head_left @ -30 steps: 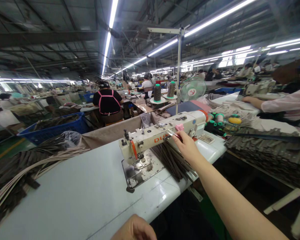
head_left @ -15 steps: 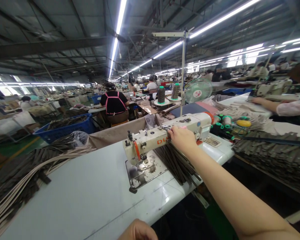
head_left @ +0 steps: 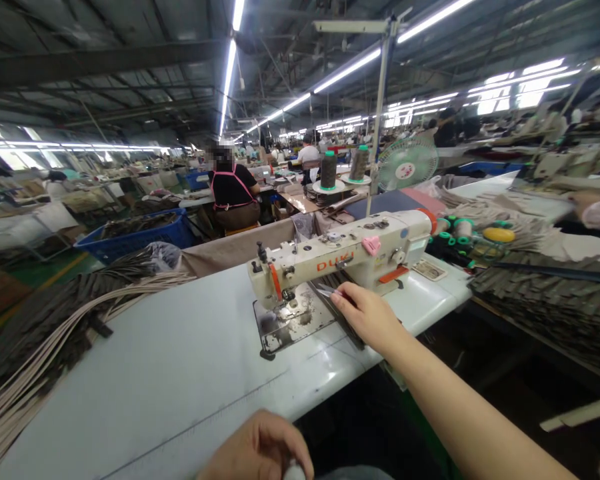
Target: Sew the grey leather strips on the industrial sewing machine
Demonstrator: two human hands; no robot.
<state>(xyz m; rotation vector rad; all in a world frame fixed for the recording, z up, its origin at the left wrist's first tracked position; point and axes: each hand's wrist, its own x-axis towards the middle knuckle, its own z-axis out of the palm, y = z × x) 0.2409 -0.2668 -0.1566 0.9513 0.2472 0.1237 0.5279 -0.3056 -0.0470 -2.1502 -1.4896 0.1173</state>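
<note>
That right hand [head_left: 365, 313] pinches a slim silvery metal blade [head_left: 325, 291], pointing left (the curled left hand's [head_left: 260, 448] grip, I can't tell).

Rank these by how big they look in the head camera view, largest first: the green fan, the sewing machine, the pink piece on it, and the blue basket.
1. Sewing machine
2. Blue basket
3. Green fan
4. Pink piece
</note>
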